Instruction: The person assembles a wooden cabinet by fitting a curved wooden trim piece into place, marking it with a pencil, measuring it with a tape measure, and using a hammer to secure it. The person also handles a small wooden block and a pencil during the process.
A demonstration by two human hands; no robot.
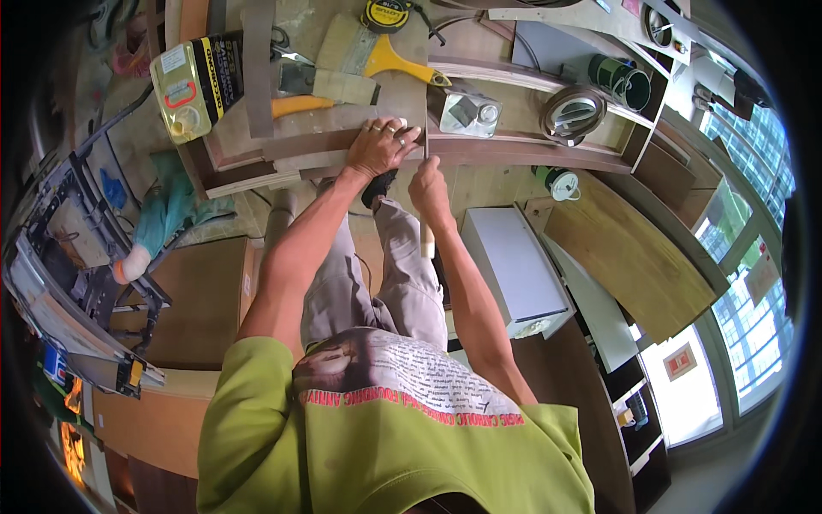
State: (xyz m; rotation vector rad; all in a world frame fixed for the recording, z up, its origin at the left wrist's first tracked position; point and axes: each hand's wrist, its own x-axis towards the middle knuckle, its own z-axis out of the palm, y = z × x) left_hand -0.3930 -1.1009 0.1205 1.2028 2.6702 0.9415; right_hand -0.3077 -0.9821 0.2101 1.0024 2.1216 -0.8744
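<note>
My left hand point(381, 147) lies with stretched fingers on the brown front edge point(321, 141) of a wooden frame, thumb pointing right. Just right of it, my right hand point(430, 190) is closed in a fist around a tool with a pale handle point(427, 242). The handle end sticks out below the fist. A thin, straight line runs up from the fist across the board; whether it is the tool's blade I cannot tell. Beyond my left hand lie a wide scraper point(342, 87), an orange handle point(301, 104) and a yellow-handled brush point(390, 62).
A yellow-black tape measure point(385, 14), a rectangular metal can point(469, 114), a roll of edging strip point(573, 116) and a green tin point(621, 83) sit on the frame. A large adhesive can point(187, 90) stands left. A white cabinet point(514, 265) and wooden panel point(634, 257) are right.
</note>
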